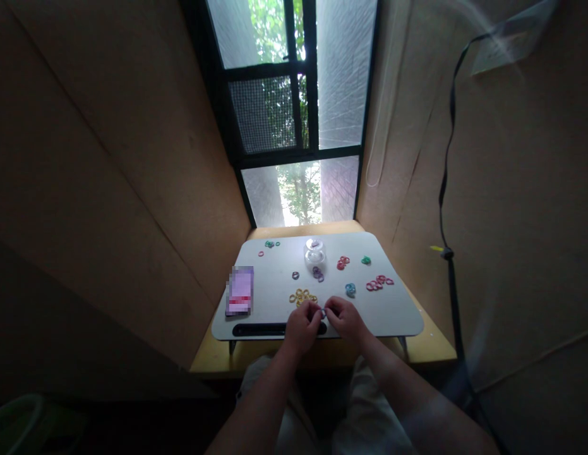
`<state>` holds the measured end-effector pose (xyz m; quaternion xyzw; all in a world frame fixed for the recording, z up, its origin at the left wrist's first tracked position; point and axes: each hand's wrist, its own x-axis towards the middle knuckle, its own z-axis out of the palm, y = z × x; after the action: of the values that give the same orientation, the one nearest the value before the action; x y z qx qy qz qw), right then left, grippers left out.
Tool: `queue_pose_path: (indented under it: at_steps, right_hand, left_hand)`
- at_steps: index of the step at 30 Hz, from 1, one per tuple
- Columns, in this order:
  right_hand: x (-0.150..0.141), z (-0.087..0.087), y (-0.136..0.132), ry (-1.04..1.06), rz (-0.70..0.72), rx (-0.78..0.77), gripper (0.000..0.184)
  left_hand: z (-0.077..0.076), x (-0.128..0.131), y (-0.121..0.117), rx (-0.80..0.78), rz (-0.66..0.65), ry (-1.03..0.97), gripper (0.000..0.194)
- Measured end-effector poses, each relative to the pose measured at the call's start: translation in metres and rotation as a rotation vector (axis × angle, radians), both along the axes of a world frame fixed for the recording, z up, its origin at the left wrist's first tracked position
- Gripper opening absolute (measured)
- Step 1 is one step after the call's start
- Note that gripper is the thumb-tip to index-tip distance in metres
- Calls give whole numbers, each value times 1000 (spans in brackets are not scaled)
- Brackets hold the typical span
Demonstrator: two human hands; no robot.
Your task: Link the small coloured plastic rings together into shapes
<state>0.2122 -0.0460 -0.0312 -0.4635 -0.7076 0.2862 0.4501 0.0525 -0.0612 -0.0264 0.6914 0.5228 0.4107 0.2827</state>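
My left hand [304,323] and my right hand [345,317] meet over the front of a white lap table [270,303]. Both are closed in a pinch on one small bluish ring [323,312], which looks like a hair tie; the fingers partly hide it. Just beyond my left hand lies a cluster of yellow rings [302,295]. Blue rings [350,289] sit beyond my right hand, with pink-red rings [379,282] to their right. Purple rings [318,273] lie in front of a clear lidded jar [315,254]. A dark ring [295,275] is on its own.
Red rings [343,262] and green rings [366,260] lie at the back right, more green rings [270,244] at the back left. A phone [240,291] rests on the left side. A black slot [258,329] runs along the front edge. Walls flank the table; a window [300,126] stands behind.
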Motion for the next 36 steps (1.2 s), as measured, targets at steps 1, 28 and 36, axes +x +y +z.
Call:
queue_pose_path:
  at_steps: [1, 28, 36]
  right_hand:
    - [0, 0, 0, 0, 2, 3, 11]
    - [-1, -3, 0, -39, -4, 31, 11]
    - [-1, 0, -1, -47, -9, 35, 11]
  left_hand:
    - [0, 0, 0, 1, 2, 1, 15]
    - [4, 2, -2, 6, -3, 47, 18]
    - [4, 1, -2, 4, -8, 48, 18]
